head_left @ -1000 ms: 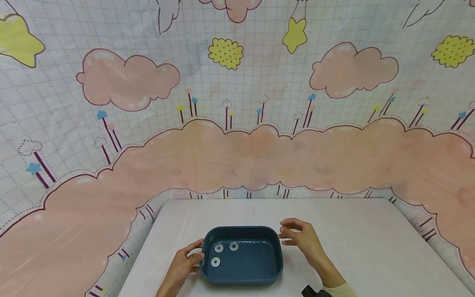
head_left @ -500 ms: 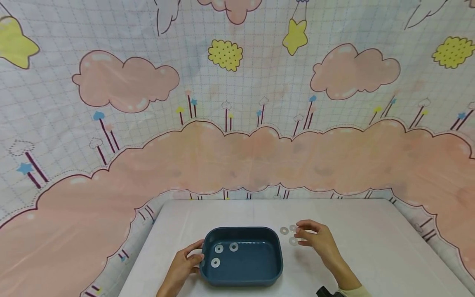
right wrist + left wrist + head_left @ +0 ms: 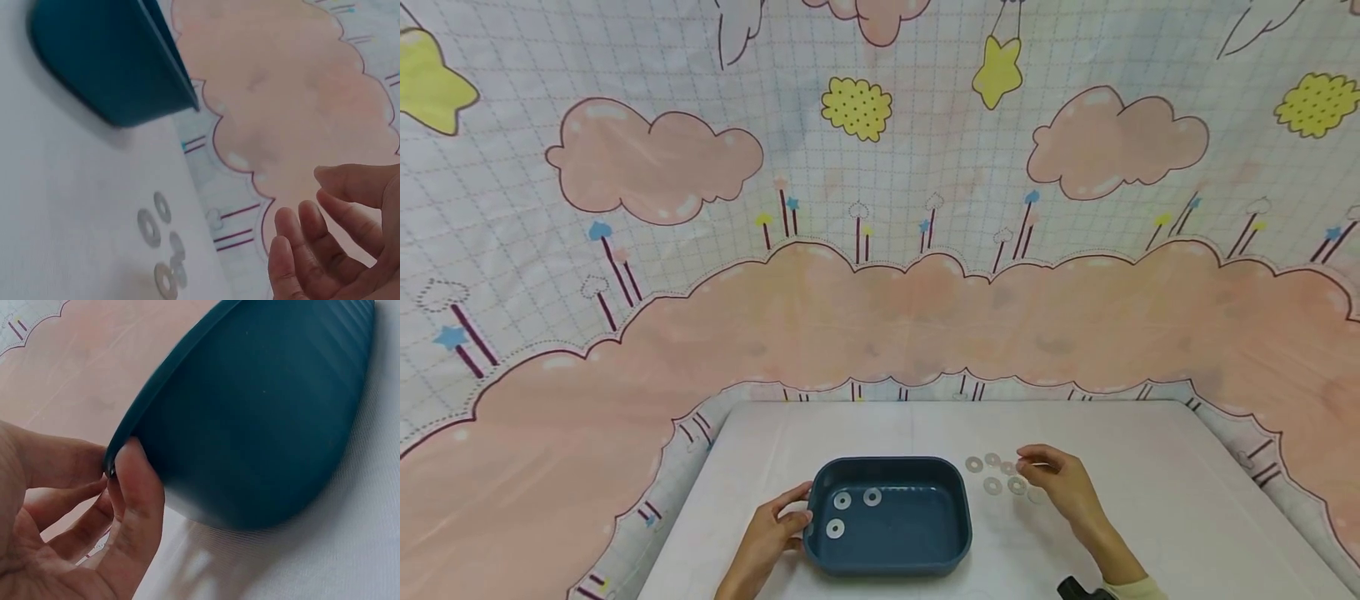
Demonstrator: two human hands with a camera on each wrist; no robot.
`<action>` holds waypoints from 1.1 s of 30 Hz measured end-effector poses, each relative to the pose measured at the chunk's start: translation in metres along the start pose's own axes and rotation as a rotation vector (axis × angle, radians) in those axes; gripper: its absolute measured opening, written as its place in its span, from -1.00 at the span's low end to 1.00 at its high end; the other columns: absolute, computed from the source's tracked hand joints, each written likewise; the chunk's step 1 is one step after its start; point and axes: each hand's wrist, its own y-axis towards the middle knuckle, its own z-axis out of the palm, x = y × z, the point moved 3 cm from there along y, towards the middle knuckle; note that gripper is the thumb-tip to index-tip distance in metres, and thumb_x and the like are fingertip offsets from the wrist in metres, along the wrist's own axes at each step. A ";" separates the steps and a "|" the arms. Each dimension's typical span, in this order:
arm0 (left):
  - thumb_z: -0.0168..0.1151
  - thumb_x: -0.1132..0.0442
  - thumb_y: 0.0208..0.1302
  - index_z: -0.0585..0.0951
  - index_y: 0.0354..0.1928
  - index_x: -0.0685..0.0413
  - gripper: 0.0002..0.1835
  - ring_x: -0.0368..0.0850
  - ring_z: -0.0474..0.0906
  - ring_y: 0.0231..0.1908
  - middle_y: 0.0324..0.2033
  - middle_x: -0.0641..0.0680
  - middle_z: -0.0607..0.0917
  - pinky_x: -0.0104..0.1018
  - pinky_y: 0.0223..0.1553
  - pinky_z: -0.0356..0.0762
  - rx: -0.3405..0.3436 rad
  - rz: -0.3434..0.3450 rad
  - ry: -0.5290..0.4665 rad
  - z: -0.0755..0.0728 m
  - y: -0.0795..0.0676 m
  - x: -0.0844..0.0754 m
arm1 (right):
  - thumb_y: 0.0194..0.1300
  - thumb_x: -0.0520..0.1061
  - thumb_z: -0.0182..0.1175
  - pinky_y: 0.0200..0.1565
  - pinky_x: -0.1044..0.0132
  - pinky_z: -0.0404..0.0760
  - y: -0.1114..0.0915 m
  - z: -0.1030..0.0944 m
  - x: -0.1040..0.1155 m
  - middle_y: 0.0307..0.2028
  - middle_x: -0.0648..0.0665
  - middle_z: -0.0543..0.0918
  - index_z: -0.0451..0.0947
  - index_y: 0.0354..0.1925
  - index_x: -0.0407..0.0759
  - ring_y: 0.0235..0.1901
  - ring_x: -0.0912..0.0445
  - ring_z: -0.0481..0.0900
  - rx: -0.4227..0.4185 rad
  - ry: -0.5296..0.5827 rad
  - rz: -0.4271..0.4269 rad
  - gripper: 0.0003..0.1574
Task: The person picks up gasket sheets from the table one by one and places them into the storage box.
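A dark blue rectangular tray (image 3: 917,533) with rounded corners sits on the white table. Three pale flat washers (image 3: 835,536) lie in its left part. My left hand (image 3: 760,537) pinches the tray's left rim; in the left wrist view the thumb presses the outer wall (image 3: 250,425) just under the lip. Right of the tray, several washers (image 3: 974,471) lie flat on the table in a loose cluster. My right hand (image 3: 1067,487) is just over the right end of that cluster, fingers loosely bent. In the right wrist view nothing shows between its thumb and fingers (image 3: 306,250).
The white table (image 3: 1112,442) reaches back to a fabric backdrop (image 3: 880,325) printed with clouds and stars. A dark strapped device (image 3: 1075,588) is on the right wrist, by a pale yellow sleeve (image 3: 1138,589).
My right hand has moved rightward, away from the tray's right edge. Several washers that were out of sight now show on the table. The left hand and tray have stayed in place.
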 end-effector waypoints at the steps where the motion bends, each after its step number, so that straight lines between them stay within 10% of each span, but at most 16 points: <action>1: 0.17 0.41 0.29 0.38 0.36 0.27 -0.42 -0.08 0.58 -0.27 0.16 0.27 0.47 -0.25 -0.41 0.57 0.001 0.000 0.000 0.000 0.000 0.000 | 0.29 -0.04 0.29 -0.10 0.32 0.60 0.001 -0.001 -0.002 -0.02 -0.17 0.67 0.59 0.08 -0.21 -0.12 0.16 0.64 -0.001 -0.013 -0.005 -0.56; 33: 0.18 0.37 0.30 0.40 0.36 0.24 -0.43 -0.11 0.60 -0.28 0.13 0.22 0.50 -0.25 -0.39 0.59 -0.002 0.006 0.007 0.001 -0.003 0.003 | 0.09 -0.13 0.44 -0.15 0.29 0.55 0.025 -0.022 -0.074 -0.10 -0.25 0.72 0.72 -0.07 -0.21 -0.14 0.02 0.63 0.028 -0.325 -0.037 -0.61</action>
